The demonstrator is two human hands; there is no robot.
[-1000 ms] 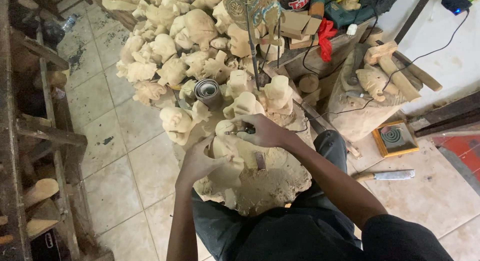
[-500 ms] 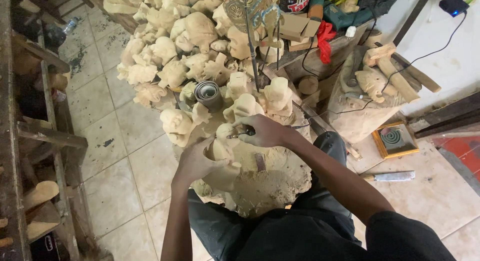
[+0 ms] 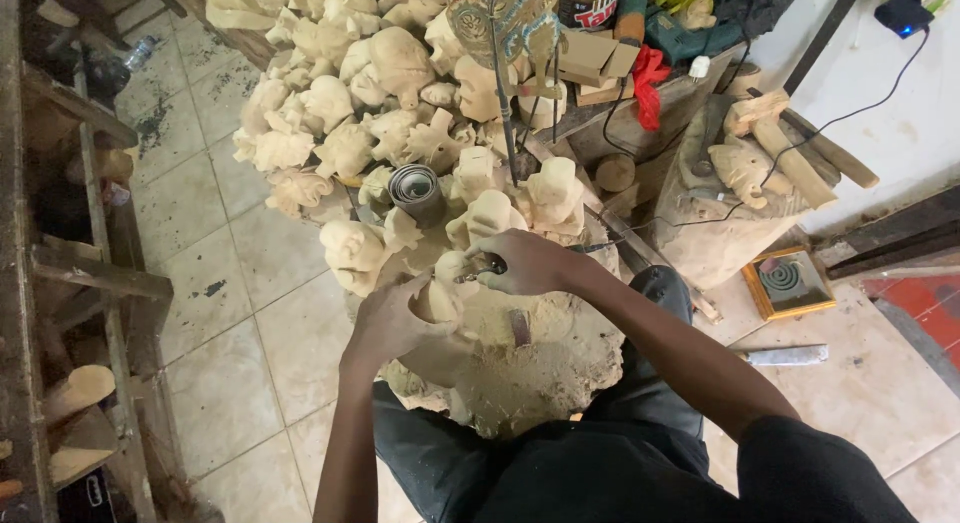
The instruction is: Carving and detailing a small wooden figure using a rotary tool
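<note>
My left hand (image 3: 392, 323) grips a small pale wooden carving (image 3: 442, 295) and steadies it on a rough wood block (image 3: 530, 368) that rests on my lap. My right hand (image 3: 522, 263) is closed on a small carving tool (image 3: 478, 273) whose tip meets the carving's top. The block's top is covered in sawdust, and a small brown chip (image 3: 520, 327) lies on it just right of the carving.
A big heap of pale carved wooden figures (image 3: 380, 93) covers the tiled floor ahead, with a sandpaper roll (image 3: 415, 190) in it. A cluttered bench (image 3: 640, 73), wood offcuts and cables stand at right. A knife (image 3: 785, 355) lies on the floor; wooden shelving (image 3: 90, 283) is left.
Both hands stay on the carving; the right hand has shifted slightly over its top with the tool. The view has moved a little.
</note>
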